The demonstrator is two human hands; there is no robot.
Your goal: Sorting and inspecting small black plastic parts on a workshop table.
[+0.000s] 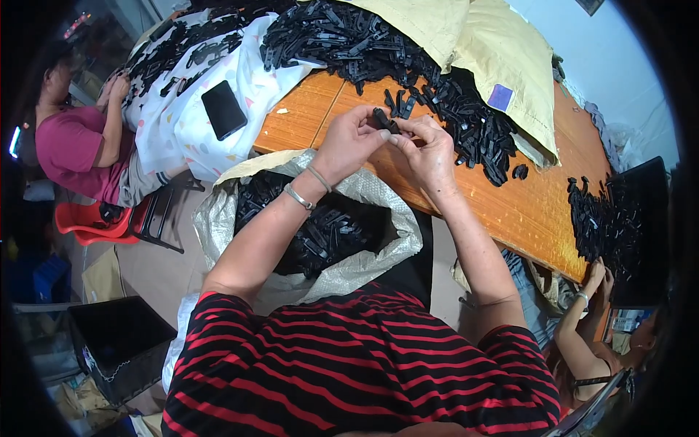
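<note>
Between my two hands, over the near edge of the wooden table, is a small black plastic part. My left hand pinches it, its wrist wearing a metal bangle and a thin band. My right hand closes its thumb and fingers on the same part from the other side. A few loose black pieces lie just beyond my fingers. Below my forearms, an open woven sack holds many similar black clip-like pieces.
A large heap of black parts spreads over the table beneath yellowish sacks. A phone lies on the patterned cloth at left. Co-workers sit at both sides, with another black pile at right. A black crate stands lower left.
</note>
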